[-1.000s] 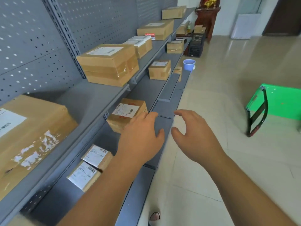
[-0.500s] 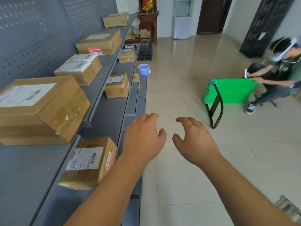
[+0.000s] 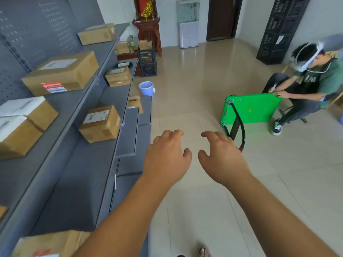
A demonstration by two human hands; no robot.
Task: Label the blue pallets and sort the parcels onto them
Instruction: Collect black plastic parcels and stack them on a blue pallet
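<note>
Several brown cardboard parcels with white labels sit on the grey shelving at my left: one mid-shelf (image 3: pixel 100 123), a big one with a red sticker higher up (image 3: pixel 61 73), another further back (image 3: pixel 118 76). My left hand (image 3: pixel 165 156) and my right hand (image 3: pixel 220 156) hover side by side over the tiled floor just right of the shelf edge. Both are empty with fingers loosely spread and curled. No blue pallet is in view.
A green platform cart (image 3: pixel 250 110) lies tipped on the floor to the right, held by a seated person (image 3: pixel 306 84). A light blue bucket (image 3: pixel 146 88) and a black crate (image 3: pixel 147 62) stand by the shelf's far end. A dark rack (image 3: pixel 278 28) leans at the back right.
My view has swung right, away from the shelf toward the open floor. Both hands keep the same spread pose and hold nothing. The seated person and the cart have come fully into view.
</note>
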